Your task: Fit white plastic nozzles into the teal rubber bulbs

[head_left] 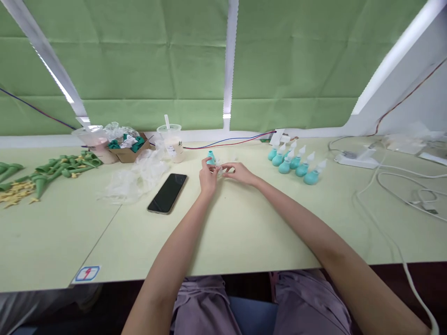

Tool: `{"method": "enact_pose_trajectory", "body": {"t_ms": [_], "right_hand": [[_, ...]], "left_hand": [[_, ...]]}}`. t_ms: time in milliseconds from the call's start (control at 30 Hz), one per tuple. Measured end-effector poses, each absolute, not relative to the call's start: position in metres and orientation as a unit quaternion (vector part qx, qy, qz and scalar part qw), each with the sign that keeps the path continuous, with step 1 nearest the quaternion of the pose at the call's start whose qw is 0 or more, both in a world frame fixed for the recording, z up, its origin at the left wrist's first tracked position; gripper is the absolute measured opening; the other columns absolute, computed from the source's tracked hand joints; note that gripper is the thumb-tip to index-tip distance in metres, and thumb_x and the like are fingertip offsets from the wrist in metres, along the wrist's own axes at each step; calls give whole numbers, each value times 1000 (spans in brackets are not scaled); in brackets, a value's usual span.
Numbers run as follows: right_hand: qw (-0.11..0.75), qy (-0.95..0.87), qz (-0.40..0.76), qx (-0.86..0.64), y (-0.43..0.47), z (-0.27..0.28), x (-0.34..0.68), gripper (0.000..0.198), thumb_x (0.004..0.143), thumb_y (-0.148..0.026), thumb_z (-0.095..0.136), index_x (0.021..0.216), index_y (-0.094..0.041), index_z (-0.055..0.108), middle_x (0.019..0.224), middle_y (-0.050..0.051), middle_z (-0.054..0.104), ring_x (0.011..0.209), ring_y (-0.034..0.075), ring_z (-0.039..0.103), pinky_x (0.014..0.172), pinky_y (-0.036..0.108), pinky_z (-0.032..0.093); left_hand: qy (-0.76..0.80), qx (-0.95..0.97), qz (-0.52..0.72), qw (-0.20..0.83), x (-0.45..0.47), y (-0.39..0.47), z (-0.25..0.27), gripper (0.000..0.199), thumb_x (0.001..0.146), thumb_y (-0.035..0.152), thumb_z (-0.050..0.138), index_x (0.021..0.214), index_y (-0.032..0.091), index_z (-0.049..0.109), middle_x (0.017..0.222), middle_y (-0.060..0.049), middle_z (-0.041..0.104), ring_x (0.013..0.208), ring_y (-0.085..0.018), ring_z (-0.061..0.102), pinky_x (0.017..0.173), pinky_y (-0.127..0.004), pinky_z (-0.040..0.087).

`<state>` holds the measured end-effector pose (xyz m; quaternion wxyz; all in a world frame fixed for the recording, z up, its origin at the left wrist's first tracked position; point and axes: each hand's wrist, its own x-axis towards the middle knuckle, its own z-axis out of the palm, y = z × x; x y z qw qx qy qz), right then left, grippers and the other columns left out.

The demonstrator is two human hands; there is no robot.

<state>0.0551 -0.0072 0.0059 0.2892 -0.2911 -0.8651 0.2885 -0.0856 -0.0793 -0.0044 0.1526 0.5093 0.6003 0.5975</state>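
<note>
Near the middle of the table my left hand [208,177] has its fingers bent and closed on a small clear plastic piece [219,170]. My right hand [240,173] pinches the same piece from the other side with thumb and forefinger. The exact shape of the piece is too small to make out. Just behind my left fingers a turquoise squeeze bulb [211,155] shows its open neck, upright; its lower part is hidden by the hand. To the right, several turquoise bulbs with translucent pointed nozzles [295,161] stand in rows.
Left of my hands lie a phone [167,193] and crumpled clear plastic bags [139,174]. Behind are a drink cup with a straw [172,144] and a cardboard box [128,152]. Green and yellow parts [52,170] pile far left. A power strip [358,158] and cables lie right.
</note>
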Motion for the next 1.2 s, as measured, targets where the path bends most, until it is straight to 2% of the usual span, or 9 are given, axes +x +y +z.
{"method": "enact_pose_trajectory", "body": {"t_ms": [100,200,433,500,633,733,867,967,1200], "right_hand": [[332,-832,332,-295,-12,-4,58,33,74,-27,68,106,-21,69,103,3,71,84,14,64,80,28,48],[369,-807,324,-328,-13,-9,58,27,74,-31,68,99,-21,70,92,3,73,79,15,66,77,27,49],[336,-822,209,-410,-12,0,69,16,76,-39,67,85,-26,70,90,-4,73,73,13,64,74,26,46],[336,-807,217,-433,-7,1,72,18,74,-36,69,89,-26,70,90,-4,73,73,12,63,74,26,46],[376,-776,227,-452,7,-2,77,33,82,-30,61,114,-26,64,104,-1,70,74,10,61,79,26,46],[368,-758,229,-487,16,-4,78,28,84,-29,57,109,-25,66,110,0,68,78,11,62,81,26,45],[351,-724,258,-535,22,-5,75,27,80,-34,61,104,-25,66,105,-2,70,84,14,64,81,27,46],[340,-722,223,-560,21,-5,72,23,77,-34,62,98,-25,66,103,-3,71,93,16,64,83,29,45],[332,-715,190,-585,19,-2,74,25,76,-30,59,100,-27,62,98,-3,72,97,18,63,82,30,45]], "left_hand": [[583,536,591,151,-84,-80,-6,38,78,17,62,113,22,46,79,0,66,69,-13,61,72,-27,47],[556,581,574,155,-83,-80,-8,39,79,15,59,115,22,45,82,0,66,71,-13,62,74,-28,48],[550,595,559,175,-81,-84,-7,50,80,14,59,125,22,41,93,-5,67,75,-13,63,77,-30,50],[552,585,566,184,-82,-84,-6,50,79,14,60,124,22,42,94,-6,66,76,-13,62,77,-30,50],[550,578,578,173,-84,-82,-5,45,80,15,60,120,21,42,93,-5,66,76,-13,61,79,-30,49],[561,568,581,159,-87,-81,-4,38,81,16,58,116,21,44,92,-4,67,73,-12,60,75,-28,49],[582,532,594,157,-92,-81,0,33,81,17,57,112,20,46,89,-3,67,72,-12,60,72,-26,47],[597,507,603,154,-97,-79,1,30,80,17,57,109,19,48,88,-4,67,71,-13,60,70,-25,45],[612,490,603,150,-103,-75,-4,27,81,22,57,106,21,50,85,-2,66,72,-13,60,69,-25,43]]}}
